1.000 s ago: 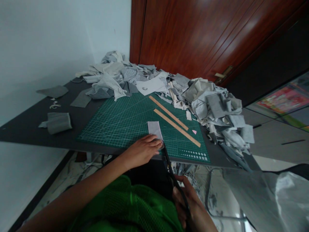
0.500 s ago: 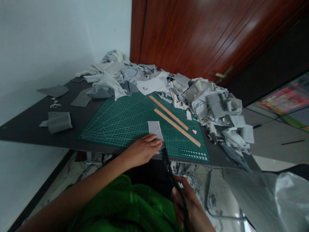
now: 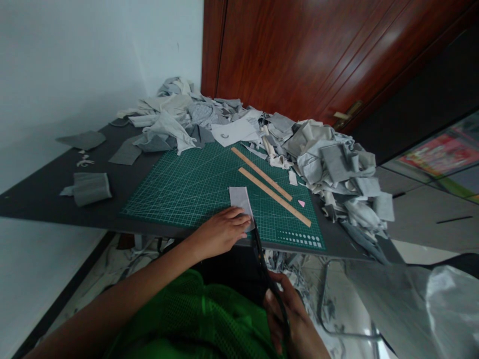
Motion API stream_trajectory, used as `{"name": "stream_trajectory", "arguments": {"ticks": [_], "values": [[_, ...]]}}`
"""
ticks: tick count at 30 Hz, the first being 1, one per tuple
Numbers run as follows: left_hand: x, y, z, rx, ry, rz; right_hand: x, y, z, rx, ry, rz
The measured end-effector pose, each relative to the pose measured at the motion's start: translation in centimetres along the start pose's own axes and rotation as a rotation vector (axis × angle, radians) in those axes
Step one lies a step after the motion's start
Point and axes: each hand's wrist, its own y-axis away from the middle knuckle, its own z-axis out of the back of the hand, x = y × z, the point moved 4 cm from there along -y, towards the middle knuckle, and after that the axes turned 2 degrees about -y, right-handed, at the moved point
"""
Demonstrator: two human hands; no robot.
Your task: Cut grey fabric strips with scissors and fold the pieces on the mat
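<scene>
A small pale grey rectangle of fabric (image 3: 239,197) lies near the front edge of the green cutting mat (image 3: 179,189). My left hand (image 3: 224,230) rests flat across its lower part, fingers stretched out and pressing it down. In my right hand (image 3: 290,311) are black scissors (image 3: 261,254), gripped by the handles below the table edge. Their blades point up and away from me, with the tips at the fabric's lower right edge. My fingers partly cover the handles, and whether the blades are apart is hard to make out.
Two wooden rulers (image 3: 275,197) lie slantwise on the mat, near a pink triangular piece (image 3: 301,204). Heaped grey and white fabric scraps (image 3: 318,154) line the back and right of the dark table (image 3: 41,204). A folded grey cloth (image 3: 92,188) sits at left.
My right hand has shifted very slightly to the left on the scissors. The left hand and the fabric stay practically where they were.
</scene>
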Motion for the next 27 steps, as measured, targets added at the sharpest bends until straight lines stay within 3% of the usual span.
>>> {"name": "stream_trajectory", "arguments": {"ticks": [17, 27], "values": [[0.0, 0.1, -0.1, 0.003, -0.015, 0.010, 0.6, 0.4, -0.6, -0.015, 0.065, 0.006], [1.3, 0.3, -0.9, 0.007, -0.136, 0.268, 0.8, 0.5, -0.6, -0.008, 0.061, 0.021]]}}
